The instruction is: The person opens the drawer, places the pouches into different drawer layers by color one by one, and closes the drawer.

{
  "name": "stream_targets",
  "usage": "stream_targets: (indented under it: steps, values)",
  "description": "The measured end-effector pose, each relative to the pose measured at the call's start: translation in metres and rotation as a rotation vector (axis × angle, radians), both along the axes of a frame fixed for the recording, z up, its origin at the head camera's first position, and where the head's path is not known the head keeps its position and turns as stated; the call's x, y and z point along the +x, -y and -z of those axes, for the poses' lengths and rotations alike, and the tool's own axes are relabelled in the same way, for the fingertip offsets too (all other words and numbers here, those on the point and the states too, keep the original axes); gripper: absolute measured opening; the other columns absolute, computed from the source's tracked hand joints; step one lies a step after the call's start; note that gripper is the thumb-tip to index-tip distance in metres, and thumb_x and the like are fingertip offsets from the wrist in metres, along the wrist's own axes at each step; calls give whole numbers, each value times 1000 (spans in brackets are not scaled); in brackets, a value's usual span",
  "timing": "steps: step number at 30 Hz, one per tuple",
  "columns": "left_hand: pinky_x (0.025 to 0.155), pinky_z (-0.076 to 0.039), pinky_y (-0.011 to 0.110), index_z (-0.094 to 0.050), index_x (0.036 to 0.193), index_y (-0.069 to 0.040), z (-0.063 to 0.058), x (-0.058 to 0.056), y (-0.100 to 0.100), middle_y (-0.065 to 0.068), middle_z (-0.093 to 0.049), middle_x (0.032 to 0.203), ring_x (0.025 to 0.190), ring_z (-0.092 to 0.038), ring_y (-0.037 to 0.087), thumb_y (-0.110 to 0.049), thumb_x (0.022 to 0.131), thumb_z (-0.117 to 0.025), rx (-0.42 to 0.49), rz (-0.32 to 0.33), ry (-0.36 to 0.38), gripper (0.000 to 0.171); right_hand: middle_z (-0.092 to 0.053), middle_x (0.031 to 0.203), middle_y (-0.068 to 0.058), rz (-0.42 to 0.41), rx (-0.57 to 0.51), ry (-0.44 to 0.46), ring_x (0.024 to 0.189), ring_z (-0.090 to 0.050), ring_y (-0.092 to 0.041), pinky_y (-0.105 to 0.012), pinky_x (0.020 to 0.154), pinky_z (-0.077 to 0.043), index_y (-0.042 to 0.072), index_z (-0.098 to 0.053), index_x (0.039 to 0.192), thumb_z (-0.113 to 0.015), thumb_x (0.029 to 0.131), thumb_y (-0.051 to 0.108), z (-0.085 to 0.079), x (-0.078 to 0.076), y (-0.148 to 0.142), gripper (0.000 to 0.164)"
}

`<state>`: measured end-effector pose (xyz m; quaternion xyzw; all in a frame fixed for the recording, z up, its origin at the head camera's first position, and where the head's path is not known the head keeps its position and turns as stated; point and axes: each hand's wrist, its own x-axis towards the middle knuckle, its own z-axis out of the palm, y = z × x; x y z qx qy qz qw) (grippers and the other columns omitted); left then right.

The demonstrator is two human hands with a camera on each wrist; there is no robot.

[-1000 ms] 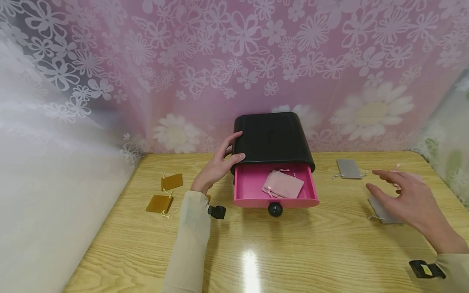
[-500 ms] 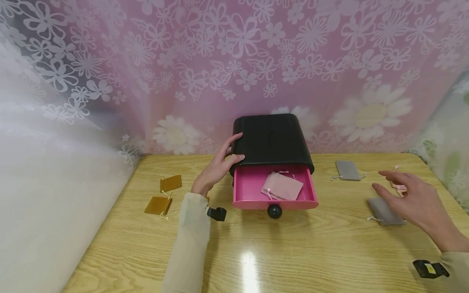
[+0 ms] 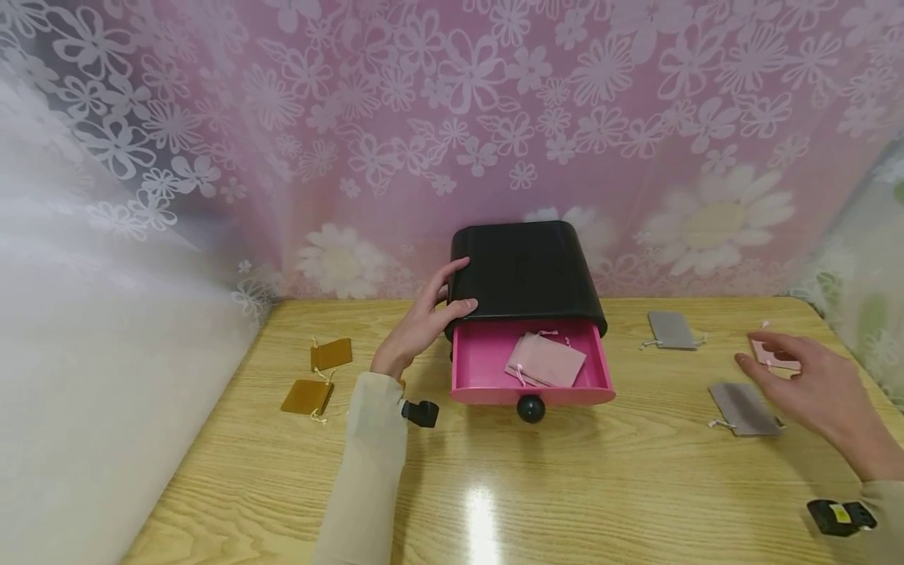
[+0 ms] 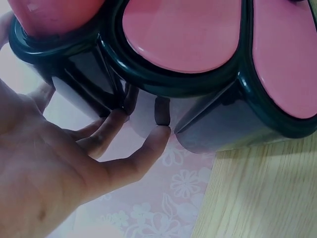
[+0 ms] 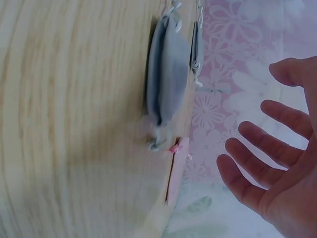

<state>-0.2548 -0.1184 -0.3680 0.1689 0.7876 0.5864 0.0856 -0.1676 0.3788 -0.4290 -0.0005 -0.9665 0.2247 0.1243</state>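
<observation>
Head view. One black drawer box (image 3: 526, 271), smooth, glossy, rounded at the edges; pink drawer (image 3: 473, 370) pulled out at its front, plastic by the look, with a ball-shaped black knob (image 3: 531, 408). Inside the drawer: pale pink pouches (image 3: 554, 362), flat, overlapping, soft-napped, corded. Left hand (image 3: 420, 318) at the box's left side, thumb and index finger apart over its top edge, gripping. Left of the box: two mustard pouches (image 3: 307, 396), velvety in appearance. Right of the box: two gray pouches (image 3: 743, 408), drawstrings trailing on the wood-grained surface (image 3: 551, 486); beyond them, farthest right, a pink pouch (image 3: 777, 359), partly covered by the right hand (image 3: 812, 377). Step in hand, as judged: box steadied, reach to the pink pouch. The next move would call for lowering the fingers and pinching its thin edge.

Left wrist view. Box front: lobed, petal-like pink panels in glossy dark rims. Left fingers spread and bent, tips against the curved side.

Right wrist view. Right fingers loosely spread, slightly bent, holding nothing, apart from the pouches. Nearer gray pouch: plump in the middle, knotted cords; pink pouch thin, edge-on.
</observation>
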Motion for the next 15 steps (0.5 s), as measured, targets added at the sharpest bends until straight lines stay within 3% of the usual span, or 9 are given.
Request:
stream_targets:
  steps: [7, 15]
  values:
    - [111, -42, 61, -37, 150, -55, 2, 0, -1, -6, -39, 157, 145, -39, 22, -42, 96, -64, 22, 1, 5, 62, -55, 125, -45, 12, 39, 11, 104, -54, -63, -66, 77, -46, -7, -56, 138, -64, 100, 40, 6, -4, -14, 61]
    - [112, -41, 62, -36, 151, -54, 1, 1, -1, -6, -33, 162, 146, -38, 25, -43, 95, -64, 17, -4, -8, 63, -52, 129, -45, 1, 29, 43, 104, -53, -65, -68, 74, -46, -12, -50, 141, -64, 100, 38, 11, -11, -31, 66]
